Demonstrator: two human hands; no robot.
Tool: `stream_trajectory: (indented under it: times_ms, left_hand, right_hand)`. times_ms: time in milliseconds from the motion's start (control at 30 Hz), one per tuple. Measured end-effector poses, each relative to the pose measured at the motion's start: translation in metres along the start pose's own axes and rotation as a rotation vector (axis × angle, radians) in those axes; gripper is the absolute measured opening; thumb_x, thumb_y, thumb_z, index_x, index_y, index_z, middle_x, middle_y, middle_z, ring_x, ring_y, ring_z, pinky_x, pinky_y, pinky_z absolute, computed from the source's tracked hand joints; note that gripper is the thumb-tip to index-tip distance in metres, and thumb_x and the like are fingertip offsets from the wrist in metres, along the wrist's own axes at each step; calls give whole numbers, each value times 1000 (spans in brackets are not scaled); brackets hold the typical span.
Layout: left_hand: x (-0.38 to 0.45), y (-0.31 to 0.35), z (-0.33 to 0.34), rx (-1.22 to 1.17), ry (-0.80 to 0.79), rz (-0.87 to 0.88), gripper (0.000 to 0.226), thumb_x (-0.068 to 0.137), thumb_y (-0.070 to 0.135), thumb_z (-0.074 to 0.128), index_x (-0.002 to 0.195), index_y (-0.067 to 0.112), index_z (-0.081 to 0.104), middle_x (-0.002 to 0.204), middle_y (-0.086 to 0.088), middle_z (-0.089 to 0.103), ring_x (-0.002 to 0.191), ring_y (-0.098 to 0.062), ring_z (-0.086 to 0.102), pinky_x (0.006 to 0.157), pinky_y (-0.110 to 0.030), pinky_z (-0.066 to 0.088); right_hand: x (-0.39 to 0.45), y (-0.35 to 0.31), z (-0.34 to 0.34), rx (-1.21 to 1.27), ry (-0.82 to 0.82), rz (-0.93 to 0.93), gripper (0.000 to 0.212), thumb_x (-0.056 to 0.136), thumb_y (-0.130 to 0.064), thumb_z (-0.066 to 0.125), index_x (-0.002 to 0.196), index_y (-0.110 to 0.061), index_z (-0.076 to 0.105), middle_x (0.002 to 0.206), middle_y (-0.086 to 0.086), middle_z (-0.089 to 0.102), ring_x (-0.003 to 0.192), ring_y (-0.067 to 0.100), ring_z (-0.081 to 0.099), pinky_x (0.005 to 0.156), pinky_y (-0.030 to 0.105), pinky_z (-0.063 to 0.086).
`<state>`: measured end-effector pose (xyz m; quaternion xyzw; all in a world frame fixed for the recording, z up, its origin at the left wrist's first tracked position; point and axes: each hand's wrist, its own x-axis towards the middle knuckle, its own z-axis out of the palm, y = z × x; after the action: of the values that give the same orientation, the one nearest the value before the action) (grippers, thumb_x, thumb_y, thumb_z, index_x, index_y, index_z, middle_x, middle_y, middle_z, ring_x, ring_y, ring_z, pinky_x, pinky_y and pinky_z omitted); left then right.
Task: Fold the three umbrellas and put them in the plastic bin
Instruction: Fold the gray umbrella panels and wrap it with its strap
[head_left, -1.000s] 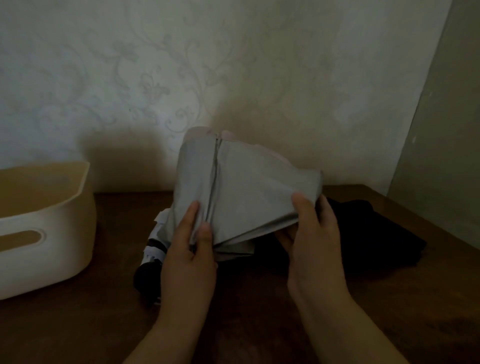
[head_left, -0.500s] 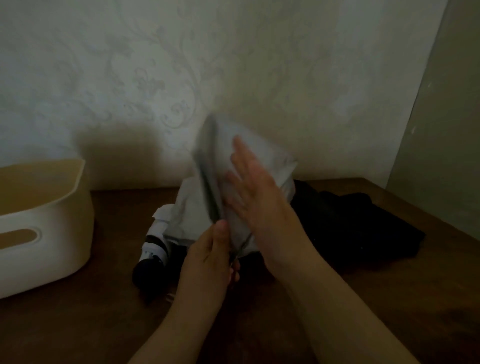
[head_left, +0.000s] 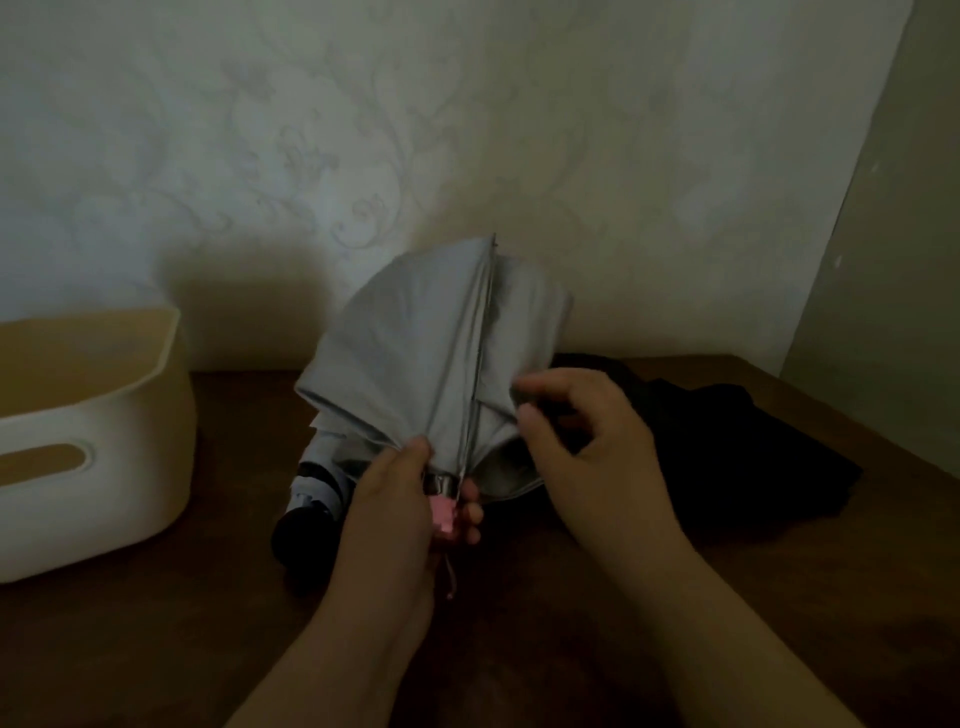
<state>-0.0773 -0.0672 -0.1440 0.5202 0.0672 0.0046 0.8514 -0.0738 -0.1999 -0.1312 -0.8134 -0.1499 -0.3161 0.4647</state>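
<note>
While the left hand (head_left: 400, 499) grips the grey umbrella (head_left: 415, 358) low down, where the cloth meets the pink handle (head_left: 444, 517), the umbrella stands up off the tabletop (head_left: 156, 649). Fingers curl tight round that spot. The right hand (head_left: 587, 441) is just beside it, pinching a loose flap of grey cloth at the edge.

The grey cloth hangs in soft, floppy folds on both sides of a thin metal rib (head_left: 480, 353). I think it is light and a bit slippery, so it will slide and puff back out if it is let go. The ribs look thin and could bend, so they should not be squeezed hard. A good place to hold is the stiff part by the handle, while the other hand smooths each flap flat and wraps it round.

Behind the left hand, a second umbrella (head_left: 311, 493), pale with a dark handle, lies on the tabletop. To the right lies a black umbrella (head_left: 727, 441), spread in a loose heap. The bin (head_left: 130, 467) sits at the far left, well apart. I can see nothing inside it, so no umbrella looks put away yet.
</note>
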Motion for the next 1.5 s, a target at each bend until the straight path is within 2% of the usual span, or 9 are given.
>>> stream_trajectory:
  times_ms: [133,333,467,667,767,867,1133,1233,1500]
  left_hand:
    - [1,1,-1,-109,-94,-56,35,99,27,32,110,-2,49,48,-6,53,34,-13,47,33,-19,39]
    - [-3,-1,2,4,-149,59,49,86,50,46,102,6,58,52,-4,54,39,-13,48,35,-23,39]
    - [-9,-6,6,71,-117,123,17,88,27,57,98,13,56,51,-3,56,39,-13,49,36,-24,40]
    - [-8,-7,11,-44,-155,44,10,94,22,48,91,13,49,48,-5,52,35,-14,46,33,-22,38]
    - [-3,-3,6,-150,-168,14,16,95,26,45,95,10,45,48,-4,50,35,-12,46,34,-19,38]
    - [3,3,-2,-242,-160,0,19,95,29,42,105,13,39,50,-2,50,36,-10,46,35,-17,39]
    - [-1,-2,2,-105,-147,79,11,96,21,46,89,13,49,48,-5,53,36,-13,47,34,-21,38]
    - [0,-3,1,-94,-108,108,8,97,19,45,96,13,50,50,-6,55,39,-14,48,34,-24,39]
    - [0,6,-6,-96,24,260,8,97,19,47,92,19,53,68,-10,61,43,-11,53,37,-22,41]
  right_hand:
    - [-7,-2,12,-234,-61,-131,35,84,-23,65,118,-31,58,113,-21,38,108,-12,33,95,-4,20]
    - [-4,-10,7,49,22,45,37,79,-39,60,113,-39,46,110,-28,40,104,-14,44,84,0,37]
    - [-7,-7,13,-6,70,65,43,83,-16,66,114,-35,42,108,-16,43,100,-16,43,79,-2,36]
    - [4,-1,6,-352,153,54,8,90,-29,55,89,-28,47,81,-11,48,68,4,47,55,19,36]
    - [4,-2,-2,-211,251,92,18,96,-26,44,81,-18,49,65,-1,52,52,11,48,48,28,35]
    - [3,-3,-8,120,331,259,16,98,-18,42,85,-21,51,72,0,61,59,4,58,47,13,41]
    - [11,8,-9,-345,303,139,32,85,-23,63,111,-19,45,103,-9,40,80,8,44,62,29,37]
    - [13,9,-24,-79,385,145,13,86,-11,56,87,-24,52,82,-13,54,68,-2,51,58,21,38]
    - [4,3,-18,217,390,205,20,86,-17,63,104,-24,57,89,-18,61,74,-1,61,65,19,53]
